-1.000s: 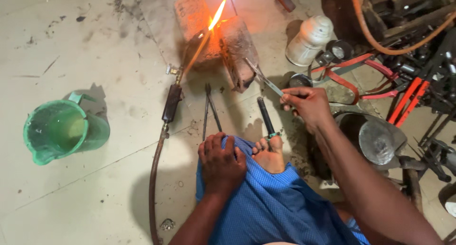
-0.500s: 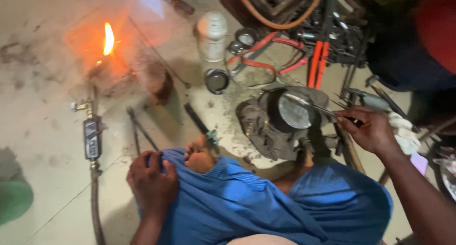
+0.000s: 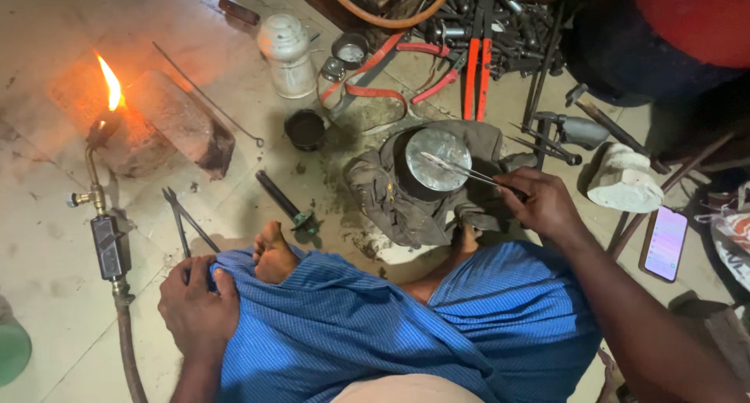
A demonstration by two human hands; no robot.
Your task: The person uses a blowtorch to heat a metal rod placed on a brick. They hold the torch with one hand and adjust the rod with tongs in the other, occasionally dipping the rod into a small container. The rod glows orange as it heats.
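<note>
I sit on the floor in a blue cloth wrap (image 3: pixel 375 325). My right hand (image 3: pixel 543 204) grips thin metal tweezers (image 3: pixel 461 169) whose tips rest on the round shiny face of a metal block (image 3: pixel 437 159) wrapped in dark cloth. My left hand (image 3: pixel 195 305) rests on my knee, holding the edge of the blue cloth, beside a pair of tongs (image 3: pixel 183 223) on the floor. A lit gas torch (image 3: pixel 100 184) lies at the left, its flame (image 3: pixel 109 83) against a brick (image 3: pixel 168 130).
A white jar (image 3: pixel 287 55), a small black cup (image 3: pixel 305 130), a dark-handled tool (image 3: pixel 285 204), red-handled pliers (image 3: pixel 473 67) and a heap of tools lie ahead. At right are a white lump (image 3: pixel 625 180) and a phone (image 3: pixel 666 243). A green bucket (image 3: pixel 12 348) shows at the left edge.
My right hand carried the tweezers from the flame at the brick over to the metal block on the right. My view swung right too. The left hand stayed on the knee.
</note>
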